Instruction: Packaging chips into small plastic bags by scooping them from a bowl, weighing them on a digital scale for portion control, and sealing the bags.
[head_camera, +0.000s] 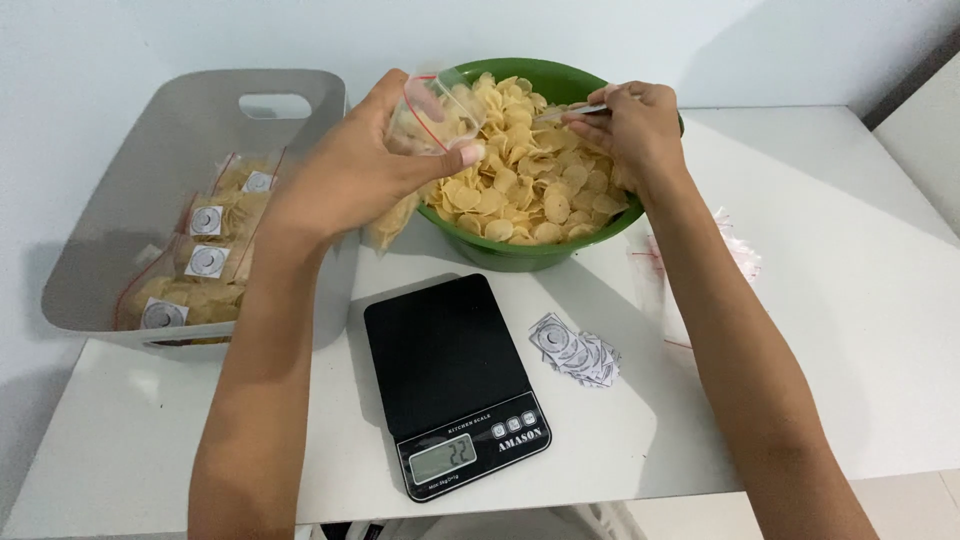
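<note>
Two hands busy: left hand (375, 160) pinches clear plastic zip bag (432, 112) open; right hand (625, 125) grips, probably, a metal spoon (570, 112). Keep bag mouth under spoon, over green round plastic bowl (530, 250).

White table (860, 300): green bowl of crackers (520, 255) at far edge, grey bin (110, 200) at left edge, black kitchen scale (450, 380) near front edge, paper labels pile (577, 350) beside scale, clear bags (740, 250) toward right edge.
</note>
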